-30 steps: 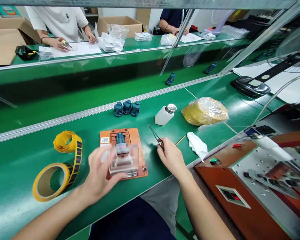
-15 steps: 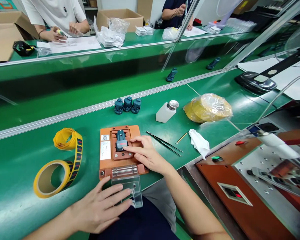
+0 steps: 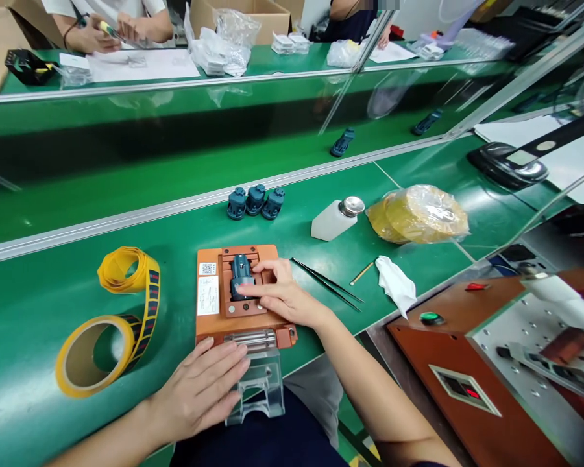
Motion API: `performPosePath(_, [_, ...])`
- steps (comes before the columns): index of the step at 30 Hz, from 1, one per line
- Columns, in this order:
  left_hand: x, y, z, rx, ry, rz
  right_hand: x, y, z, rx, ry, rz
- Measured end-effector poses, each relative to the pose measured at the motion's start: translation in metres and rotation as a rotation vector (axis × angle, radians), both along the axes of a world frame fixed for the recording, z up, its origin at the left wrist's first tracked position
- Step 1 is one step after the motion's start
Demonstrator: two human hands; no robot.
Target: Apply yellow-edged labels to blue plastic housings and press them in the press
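A dark blue part (image 3: 241, 266) lies in the recess of an orange fixture (image 3: 207, 254) on the green table. My right hand (image 3: 289, 295) rests over the fixture's right side, its index finger stretched across the lower end of the part and its other fingers bent beside it. Below the fixture, a clear hinged cover (image 3: 267, 383) hangs folded back toward my body. My left hand (image 3: 199, 389) lies flat over the left part of this cover, fingers stretched and close together, gripping nothing. A yellow roll of labels (image 3: 68, 363) stands to the left.
Three dark blue parts (image 3: 255, 201) stand behind the fixture. To the right are a white bottle (image 3: 333, 220), black tweezers (image 3: 326, 282), a swab (image 3: 361, 274), a white cloth (image 3: 394, 282) and a wrapped yellow roll (image 3: 418, 214). An orange machine (image 3: 433, 350) stands lower right. Two people sit opposite.
My left hand has shifted slightly left on the clear cover, its fingers now closer together. My right index finger has moved a little across the part. The whole view has shifted slightly.
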State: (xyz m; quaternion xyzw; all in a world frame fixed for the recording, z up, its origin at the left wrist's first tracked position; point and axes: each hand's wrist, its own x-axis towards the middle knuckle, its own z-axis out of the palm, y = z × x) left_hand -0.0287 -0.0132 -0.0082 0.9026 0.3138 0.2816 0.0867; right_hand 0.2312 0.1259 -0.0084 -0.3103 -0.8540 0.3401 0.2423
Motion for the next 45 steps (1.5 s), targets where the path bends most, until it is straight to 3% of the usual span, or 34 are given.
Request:
performPosePath(3, [0.000,0.001,-0.001,0.003,0.001,-0.007,-0.002,-0.001,0.000,-0.006,-0.009,0.002])
performPosePath(7, [-0.002,0.003,-0.001,0.033,0.009,-0.020,-0.011,0.010,0.002,0.035,0.006,-0.103])
performPosePath(11, [-0.007,0.001,0.001,0.021,0.020,-0.039,-0.018,0.014,0.015,0.031,0.066,-0.240])
performPosePath(14, [-0.005,0.004,0.010,0.041,-0.080,-0.019,-0.026,0.005,0.027,0.061,-0.098,-0.296])
performPosePath(18, [0.018,0.037,0.038,0.026,-0.335,0.229,-0.038,-0.003,0.037,0.131,-0.252,-0.333])
performPosePath(20, [0.032,0.064,0.055,-0.100,-0.504,0.427,-0.039,-0.006,0.047,0.188,-0.201,-0.358])
performPosePath(22, [0.042,0.092,0.069,-0.357,-0.707,0.524,-0.034,-0.010,0.060,0.247,-0.118,-0.355])
performPosePath(26, [0.055,0.128,0.084,-0.895,-1.017,0.344,-0.014,-0.025,0.085,0.293,0.072,-0.328])
performPosePath(33, [0.075,0.130,0.094,-1.091,-1.190,0.198,0.007,-0.041,0.087,0.009,0.380,-0.412])
performPosePath(39, [0.083,0.126,0.091,-0.953,-1.246,0.144,0.005,-0.045,0.084,-0.161,0.465,-0.398])
performPosePath(45, [0.086,0.123,0.090,-0.892,-1.290,-0.005,-0.011,-0.043,0.081,-0.464,0.653,-0.387])
